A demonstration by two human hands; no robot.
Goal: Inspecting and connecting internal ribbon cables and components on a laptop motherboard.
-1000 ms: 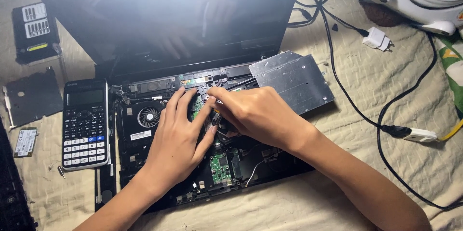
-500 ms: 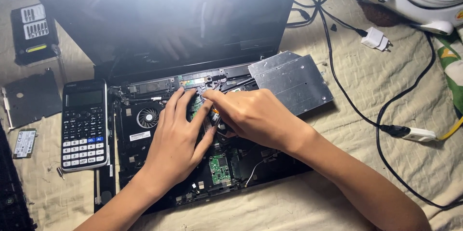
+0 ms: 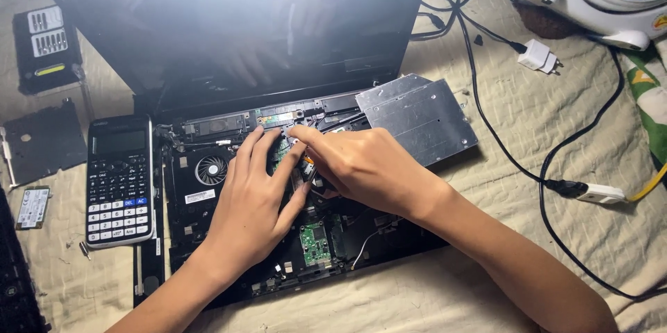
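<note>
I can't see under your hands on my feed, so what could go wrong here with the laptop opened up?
1. Both the left hand and right hand press on the bare laptop board; a slip could bend or scratch parts.
2. The loose silver drive rests tilted on the laptop's edge and could get knocked off.
3. The calculator lies against the open chassis, close to the left forearm.

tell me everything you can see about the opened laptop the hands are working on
The opened laptop is black and lies on a beige cloth, its keyboard cover off so the inside shows: a round cooling fan, a small green circuit board and thin wires. Its dark glossy screen stands tilted back, catching glare. A flat silver drive rests on its right rear corner. The left hand lies flat on the interior; the right hand pinches at a part beside it.
</note>
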